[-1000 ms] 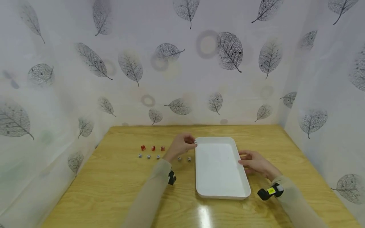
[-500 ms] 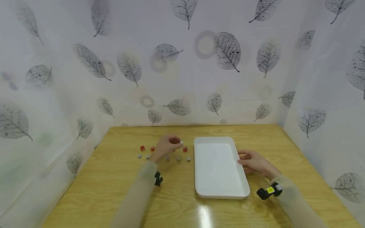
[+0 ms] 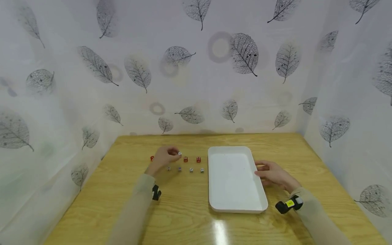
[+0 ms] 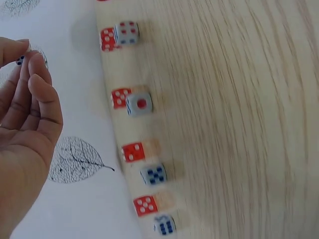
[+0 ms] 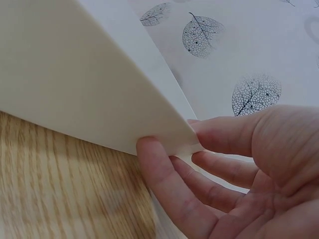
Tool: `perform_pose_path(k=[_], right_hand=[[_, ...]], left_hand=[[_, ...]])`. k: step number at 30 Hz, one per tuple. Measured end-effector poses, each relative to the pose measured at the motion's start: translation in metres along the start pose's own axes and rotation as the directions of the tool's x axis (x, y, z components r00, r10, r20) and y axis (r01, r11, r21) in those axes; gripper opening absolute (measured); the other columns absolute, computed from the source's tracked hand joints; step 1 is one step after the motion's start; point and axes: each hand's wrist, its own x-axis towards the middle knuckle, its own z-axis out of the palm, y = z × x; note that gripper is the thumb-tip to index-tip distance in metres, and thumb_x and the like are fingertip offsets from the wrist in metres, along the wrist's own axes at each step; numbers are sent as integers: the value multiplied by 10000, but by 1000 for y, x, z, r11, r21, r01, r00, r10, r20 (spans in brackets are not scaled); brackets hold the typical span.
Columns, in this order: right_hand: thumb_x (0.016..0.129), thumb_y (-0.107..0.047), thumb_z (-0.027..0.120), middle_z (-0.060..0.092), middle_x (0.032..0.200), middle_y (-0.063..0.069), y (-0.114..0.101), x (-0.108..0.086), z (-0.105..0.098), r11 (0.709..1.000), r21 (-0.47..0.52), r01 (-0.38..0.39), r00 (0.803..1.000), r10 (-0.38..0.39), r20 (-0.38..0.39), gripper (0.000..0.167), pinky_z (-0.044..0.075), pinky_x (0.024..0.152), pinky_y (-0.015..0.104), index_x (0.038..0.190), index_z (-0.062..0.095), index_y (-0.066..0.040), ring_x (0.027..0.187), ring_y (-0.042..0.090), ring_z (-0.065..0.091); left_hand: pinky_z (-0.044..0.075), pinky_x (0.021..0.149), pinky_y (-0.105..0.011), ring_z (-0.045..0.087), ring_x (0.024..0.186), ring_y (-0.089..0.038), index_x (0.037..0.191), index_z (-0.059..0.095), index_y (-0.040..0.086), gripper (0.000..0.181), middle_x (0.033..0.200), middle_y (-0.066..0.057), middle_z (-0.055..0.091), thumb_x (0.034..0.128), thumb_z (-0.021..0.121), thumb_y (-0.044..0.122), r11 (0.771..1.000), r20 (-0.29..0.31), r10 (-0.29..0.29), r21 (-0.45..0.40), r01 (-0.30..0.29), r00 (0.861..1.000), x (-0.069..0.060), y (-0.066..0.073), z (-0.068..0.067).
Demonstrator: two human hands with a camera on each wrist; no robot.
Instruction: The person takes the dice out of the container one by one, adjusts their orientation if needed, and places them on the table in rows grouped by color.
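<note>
My left hand [image 3: 165, 157] is raised over the left part of the dice rows and pinches a white die [image 3: 179, 153] between thumb and fingertips. In the left wrist view that die [image 4: 20, 60] is mostly hidden by the fingers. Below the hand stand a row of red dice [image 3: 185, 159] and, nearer me, a row of white dice [image 3: 191, 169]. The hand hides some of both rows. On the right, my right hand [image 3: 275, 175] holds the long side of a white tray [image 3: 235, 209], with thumb at the rim and fingers against the outer wall [image 5: 99, 89].
The wooden table [image 3: 183, 217] runs up to a leaf-patterned curtain [image 3: 190, 98] at the back and both sides. Immediately right of the dice rows is the tray's left wall. Dark cameras are strapped to both wrists.
My left hand has moved left, from beside the tray's far left corner to above the dice rows, still pinching the white die. The right hand and tray stay in place.
</note>
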Motion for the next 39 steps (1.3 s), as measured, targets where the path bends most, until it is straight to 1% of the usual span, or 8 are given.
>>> perform_pose_path(k=[3,7,11,17,22,29,33,39], right_hand=[[967,-134,614,416,1384,342,-2,-1,-1,1000,-4,0,1000,0,0,634,587,805,418,1487,292,32,983,236,657],[965,-143,619,419,1383,345,-4,-2,-1,1000,-17,-2,1000,2,-1,641,588,803,416,1486,291,35,978,229,661],[966,-147,617,424,1383,342,-5,-2,1,999,-31,-12,1000,12,-6,634,588,800,412,1485,298,29,980,225,660],[972,-144,607,424,1384,343,-5,-2,1,999,-39,-7,1000,6,-2,629,589,795,410,1488,294,30,985,228,657],[972,-140,605,424,1378,344,-6,-4,0,999,-45,-1,1000,1,4,631,589,796,415,1487,288,39,987,232,654],[975,-142,601,425,1376,348,-5,-4,1,999,-48,2,1000,-1,6,631,589,794,419,1489,284,43,981,226,657],[975,-136,600,422,1373,344,-4,-4,0,999,-40,6,1000,-6,5,626,589,794,419,1487,288,41,969,220,655],[975,-132,599,418,1377,346,-4,-3,0,1000,-30,7,1000,-7,7,629,588,798,422,1490,282,42,974,225,655]], left_hand=[[552,784,-413,649,887,-262,1016,685,93,158,934,-69,685,878,727,159,998,-4,3,70,-3,1000,0,-4,-9],[539,744,-327,633,854,-185,1039,685,88,183,939,-58,684,881,721,172,989,-14,26,148,-24,1000,-2,-12,-21],[525,719,-309,621,837,-177,1045,682,67,194,935,-70,681,887,711,175,984,-15,28,178,-25,999,-8,-20,-34],[528,724,-317,630,868,-200,1078,674,52,226,966,-95,686,886,710,165,984,-49,-22,176,31,999,-14,-35,-55],[534,722,-343,628,883,-231,1062,671,50,211,988,-121,678,892,702,173,980,-75,-31,195,45,997,-20,-51,-69],[511,714,-337,610,854,-220,1014,678,28,182,946,-116,672,875,684,146,948,-57,-71,307,85,996,-27,-75,-89],[494,690,-331,599,825,-213,987,683,32,162,913,-102,667,872,685,147,938,-57,-100,327,113,993,-29,-82,-97],[475,678,-317,584,811,-214,960,709,43,152,898,-89,660,852,705,150,920,-45,-153,359,159,987,-32,-92,-103]])
